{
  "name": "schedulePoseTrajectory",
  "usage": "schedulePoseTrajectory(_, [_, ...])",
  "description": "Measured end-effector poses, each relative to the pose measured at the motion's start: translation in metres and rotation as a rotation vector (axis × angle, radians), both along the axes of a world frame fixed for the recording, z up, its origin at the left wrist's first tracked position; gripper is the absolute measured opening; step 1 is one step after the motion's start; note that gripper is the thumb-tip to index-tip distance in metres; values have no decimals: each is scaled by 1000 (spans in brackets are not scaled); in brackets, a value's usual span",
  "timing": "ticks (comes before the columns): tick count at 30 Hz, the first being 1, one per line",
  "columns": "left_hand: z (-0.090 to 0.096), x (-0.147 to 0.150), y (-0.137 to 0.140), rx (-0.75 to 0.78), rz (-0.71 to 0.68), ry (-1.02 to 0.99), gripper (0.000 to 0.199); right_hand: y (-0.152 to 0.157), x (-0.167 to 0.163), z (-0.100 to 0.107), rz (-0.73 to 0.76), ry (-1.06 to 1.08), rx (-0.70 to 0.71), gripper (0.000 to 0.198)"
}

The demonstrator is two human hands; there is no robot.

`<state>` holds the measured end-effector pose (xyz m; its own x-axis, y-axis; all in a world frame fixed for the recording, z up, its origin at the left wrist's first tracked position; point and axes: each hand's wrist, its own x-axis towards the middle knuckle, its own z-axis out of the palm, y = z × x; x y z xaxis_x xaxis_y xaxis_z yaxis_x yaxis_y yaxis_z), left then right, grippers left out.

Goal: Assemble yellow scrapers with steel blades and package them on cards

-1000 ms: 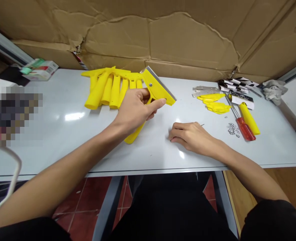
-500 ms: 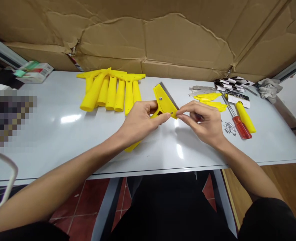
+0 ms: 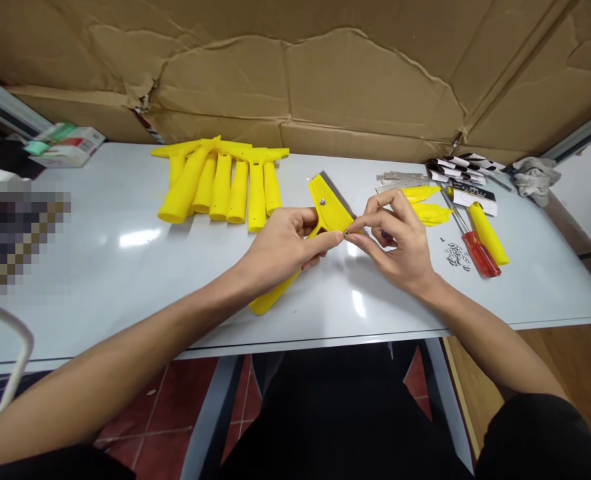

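Note:
My left hand (image 3: 288,243) is closed around the neck of a yellow scraper (image 3: 334,212), its handle pointing down toward the table's front edge. A thin metal blade (image 3: 336,189) sticks out along the far side of the scraper's head. One silver screw (image 3: 322,201) sits in the upper part of the head. At the head's lower corner my right hand (image 3: 398,240) pinches a small screw (image 3: 346,233) between thumb and forefinger, beside my left thumb. Something small and dark (image 3: 386,235) shows among the curled fingers of my right hand; I cannot make out what it is.
Several yellow scraper handles (image 3: 256,193) lie at the back left. On the right are loose screws (image 3: 457,256), a red-handled screwdriver (image 3: 481,255), a yellow tube-like piece (image 3: 488,233), flat yellow pieces (image 3: 431,213), blades (image 3: 403,179) and a grey cloth (image 3: 534,179). Cardboard (image 3: 365,80) stands behind.
The scraper has dipped slightly toward me. My right fingers have shifted left onto the screw at the lower corner, with the right hand more raised and curled. My left hand keeps its grip.

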<state>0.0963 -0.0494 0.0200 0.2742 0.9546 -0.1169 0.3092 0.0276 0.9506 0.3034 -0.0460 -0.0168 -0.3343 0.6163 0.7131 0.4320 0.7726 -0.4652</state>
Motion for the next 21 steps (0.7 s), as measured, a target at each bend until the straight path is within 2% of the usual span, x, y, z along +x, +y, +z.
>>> schedulePoseTrajectory(3, [1, 0, -1, -4, -10, 14, 19, -1, -1, 1, -19, 5, -17, 10])
schedulePoseTrajectory(6, [1, 0, -1, 83, -1, 37, 17, -3, -1, 2, -33, 20, -52, 12])
schedulePoseTrajectory(9, [0, -1, -1, 203, -28, 22, 12, -6, -1, 4, 11, 114, -221, 18])
schedulePoseTrajectory(11, [-1, -2, -2, 253, -56, 18, 17, -7, 0, 4, 38, 194, -364, 27])
schedulePoseTrajectory(13, [-2, -2, -2, 285, -72, 30, 24, -8, 1, 3, 60, 243, -451, 35])
schedulePoseTrajectory(18, [-1, -2, -4, 354, -61, 124, 25, -7, 5, 5, 142, 246, -500, 39])
schedulePoseTrajectory(21, [-5, -3, -2, 492, -22, 224, 22, -4, 14, 14, 226, 209, -523, 34])
